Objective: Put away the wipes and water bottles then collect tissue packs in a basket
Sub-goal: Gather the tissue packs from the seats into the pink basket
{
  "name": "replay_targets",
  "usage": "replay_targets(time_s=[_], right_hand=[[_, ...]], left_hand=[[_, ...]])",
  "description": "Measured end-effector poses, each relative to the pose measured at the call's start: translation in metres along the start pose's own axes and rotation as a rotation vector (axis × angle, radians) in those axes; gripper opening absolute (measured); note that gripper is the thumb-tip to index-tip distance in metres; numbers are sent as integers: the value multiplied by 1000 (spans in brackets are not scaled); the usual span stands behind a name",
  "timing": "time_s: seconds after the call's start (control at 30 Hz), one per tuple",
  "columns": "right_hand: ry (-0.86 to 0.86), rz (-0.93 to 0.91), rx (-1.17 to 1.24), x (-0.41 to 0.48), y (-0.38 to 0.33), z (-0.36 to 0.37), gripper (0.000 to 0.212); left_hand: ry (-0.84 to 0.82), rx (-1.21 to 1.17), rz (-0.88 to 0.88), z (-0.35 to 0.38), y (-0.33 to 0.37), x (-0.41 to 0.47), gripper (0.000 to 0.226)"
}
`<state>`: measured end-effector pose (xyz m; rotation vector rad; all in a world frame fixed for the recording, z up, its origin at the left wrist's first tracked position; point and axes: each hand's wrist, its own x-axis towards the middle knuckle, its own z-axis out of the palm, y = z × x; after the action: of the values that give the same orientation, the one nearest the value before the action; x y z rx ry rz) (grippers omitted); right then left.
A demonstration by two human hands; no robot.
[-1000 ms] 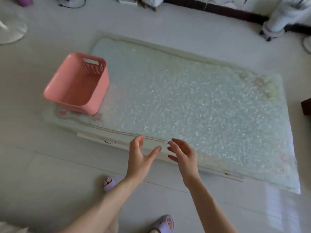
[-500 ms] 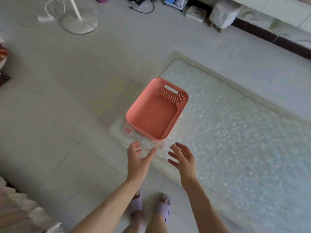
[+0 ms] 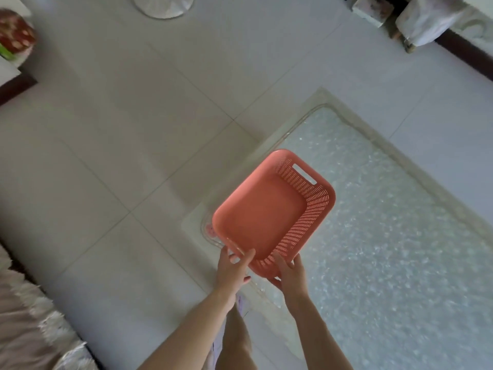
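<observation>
A pink plastic basket [image 3: 262, 217] with perforated walls and a slot handle sits at the near left corner of the low glass-topped table [image 3: 386, 236]. Nothing lies inside it. My left hand [image 3: 231, 271] grips the basket's near rim, thumb over the edge. My right hand [image 3: 289, 273] holds the same near end at its right corner, fingers curled round the rim and underneath. No wipes, bottles or tissue packs are in view.
Pale tiled floor [image 3: 120, 156] spreads to the left. A fan base [image 3: 164, 5] stands at the top, a fringed blanket [image 3: 34, 324] lies at the bottom left, and a red patterned object [image 3: 16, 33] sits at the top left. Furniture legs [image 3: 410, 28] stand top right.
Both hands moved forward from open in the air to taking hold of the basket's near end. The view swung left and closed in on the basket.
</observation>
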<state>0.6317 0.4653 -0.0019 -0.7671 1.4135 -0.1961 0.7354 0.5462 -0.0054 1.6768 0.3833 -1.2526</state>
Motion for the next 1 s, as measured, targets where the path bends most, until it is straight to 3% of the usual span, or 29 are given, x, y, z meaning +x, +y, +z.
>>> replay_targets(time_s=[0.2,0.5,0.8,1.0], right_hand=[[30,-9,-78,13,-11,18,25],[-144,-95,-219,12,-55,111,15],[-365,-235,-539,-12,-90,343,24],[-508,-317,-743,-56,-85,528,25]], left_hand=[[8,-109,-5,-2,17,8,51],[102,-297,71,-71,85,16,23],[258,-611,167,-258,182,36,50],[447,-775,256,-440,235,34,46]])
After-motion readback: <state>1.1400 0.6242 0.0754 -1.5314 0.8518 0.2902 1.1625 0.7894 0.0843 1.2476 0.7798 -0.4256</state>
